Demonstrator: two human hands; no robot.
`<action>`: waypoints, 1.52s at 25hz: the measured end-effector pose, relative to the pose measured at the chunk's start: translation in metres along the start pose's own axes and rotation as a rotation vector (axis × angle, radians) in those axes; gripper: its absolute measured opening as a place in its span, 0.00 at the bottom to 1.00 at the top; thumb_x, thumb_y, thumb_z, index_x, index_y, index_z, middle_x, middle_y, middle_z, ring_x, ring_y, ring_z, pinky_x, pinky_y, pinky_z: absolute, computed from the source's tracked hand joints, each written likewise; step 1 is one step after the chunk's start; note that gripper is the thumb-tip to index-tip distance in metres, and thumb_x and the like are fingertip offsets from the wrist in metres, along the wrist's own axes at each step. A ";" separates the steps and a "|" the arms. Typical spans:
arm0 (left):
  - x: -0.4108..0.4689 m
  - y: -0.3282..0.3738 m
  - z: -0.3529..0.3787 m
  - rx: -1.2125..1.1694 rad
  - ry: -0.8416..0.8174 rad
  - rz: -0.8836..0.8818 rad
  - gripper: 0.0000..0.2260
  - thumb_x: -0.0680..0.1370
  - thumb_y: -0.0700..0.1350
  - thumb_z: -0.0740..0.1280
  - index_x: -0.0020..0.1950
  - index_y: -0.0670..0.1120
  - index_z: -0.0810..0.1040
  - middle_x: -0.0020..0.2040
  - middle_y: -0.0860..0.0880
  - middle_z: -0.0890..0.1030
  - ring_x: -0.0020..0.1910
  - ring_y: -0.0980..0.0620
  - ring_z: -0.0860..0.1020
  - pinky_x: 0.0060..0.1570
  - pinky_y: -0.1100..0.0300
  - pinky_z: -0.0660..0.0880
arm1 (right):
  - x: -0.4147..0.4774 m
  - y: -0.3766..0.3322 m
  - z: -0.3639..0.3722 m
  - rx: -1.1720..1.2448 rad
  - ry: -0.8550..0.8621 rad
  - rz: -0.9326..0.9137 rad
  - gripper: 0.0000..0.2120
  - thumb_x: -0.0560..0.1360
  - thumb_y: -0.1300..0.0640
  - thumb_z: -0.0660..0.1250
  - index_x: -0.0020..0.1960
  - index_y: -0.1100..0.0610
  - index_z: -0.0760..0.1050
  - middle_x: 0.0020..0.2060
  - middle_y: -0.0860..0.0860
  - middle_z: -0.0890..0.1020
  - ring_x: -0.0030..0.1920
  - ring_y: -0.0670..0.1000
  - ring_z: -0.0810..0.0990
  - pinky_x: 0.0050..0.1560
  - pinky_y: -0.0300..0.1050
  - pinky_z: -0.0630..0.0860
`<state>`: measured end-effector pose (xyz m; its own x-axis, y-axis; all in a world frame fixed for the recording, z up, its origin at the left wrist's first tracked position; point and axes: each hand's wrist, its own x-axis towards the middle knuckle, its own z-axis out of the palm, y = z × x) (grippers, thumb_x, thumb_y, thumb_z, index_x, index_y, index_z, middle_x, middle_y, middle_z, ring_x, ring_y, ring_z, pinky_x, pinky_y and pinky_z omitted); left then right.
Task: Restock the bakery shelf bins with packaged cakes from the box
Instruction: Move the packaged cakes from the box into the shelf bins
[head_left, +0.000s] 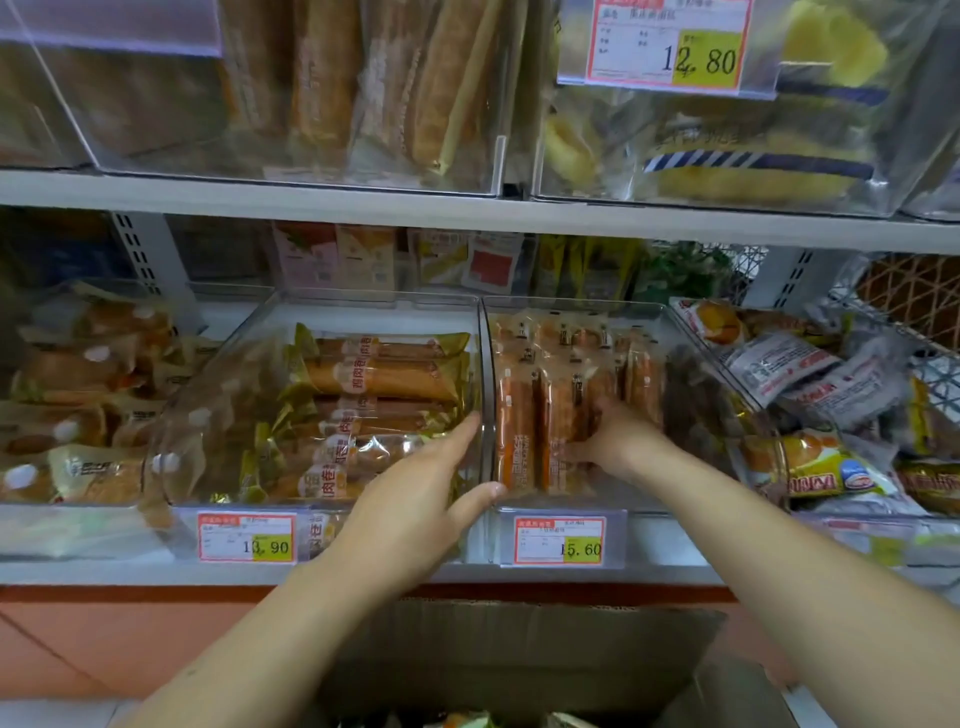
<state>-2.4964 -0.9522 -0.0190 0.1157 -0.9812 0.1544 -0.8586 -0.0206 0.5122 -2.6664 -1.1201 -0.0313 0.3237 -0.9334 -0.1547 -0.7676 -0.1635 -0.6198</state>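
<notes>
While the left hand is laid with straight, relaxed fingers over the front of the left bin, its thumb is spread out against the corner where that bin meets the right bin. Nothing is held in it. The right hand is reached down inside the right bin, and its fingers are bent around the packaged cakes – orange packs stood upright in rows that fill the left part of the bin. Whether 1 pack or several are gripped cannot be told through the blur.

Long rolls in gold-edged wrappers are stacked lengthwise in the left bin. A price tag reading 13.90 is clipped below the left bin, and a second tag reading 15.60 is clipped below the right one. An open cardboard box is seen below the shelf edge, between the 2 forearms – a few wrapped items are just visible at its bottom.
</notes>
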 end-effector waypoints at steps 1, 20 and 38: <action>0.000 -0.001 0.001 0.000 -0.002 0.003 0.33 0.79 0.60 0.61 0.79 0.59 0.47 0.78 0.57 0.60 0.75 0.58 0.62 0.70 0.59 0.65 | 0.002 0.002 0.002 -0.027 0.018 -0.004 0.26 0.70 0.54 0.75 0.65 0.50 0.70 0.59 0.48 0.78 0.59 0.52 0.77 0.62 0.50 0.73; -0.072 -0.014 0.035 0.047 0.161 0.368 0.16 0.77 0.52 0.60 0.63 0.51 0.75 0.56 0.55 0.78 0.55 0.59 0.75 0.50 0.64 0.75 | -0.122 0.000 -0.006 0.383 0.473 -0.268 0.09 0.76 0.55 0.68 0.54 0.48 0.72 0.38 0.49 0.79 0.37 0.48 0.79 0.36 0.42 0.76; -0.171 -0.102 0.198 0.610 -0.846 0.094 0.24 0.80 0.46 0.59 0.76 0.55 0.63 0.70 0.45 0.68 0.70 0.42 0.61 0.69 0.47 0.58 | -0.177 0.169 0.216 -0.579 -0.292 0.034 0.19 0.77 0.51 0.59 0.67 0.55 0.65 0.60 0.54 0.74 0.61 0.56 0.73 0.55 0.49 0.72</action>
<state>-2.5273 -0.8206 -0.2647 -0.1497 -0.7932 -0.5903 -0.9795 0.2004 -0.0208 -2.7336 -0.9134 -0.2747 0.3686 -0.8289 -0.4207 -0.9276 -0.3577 -0.1081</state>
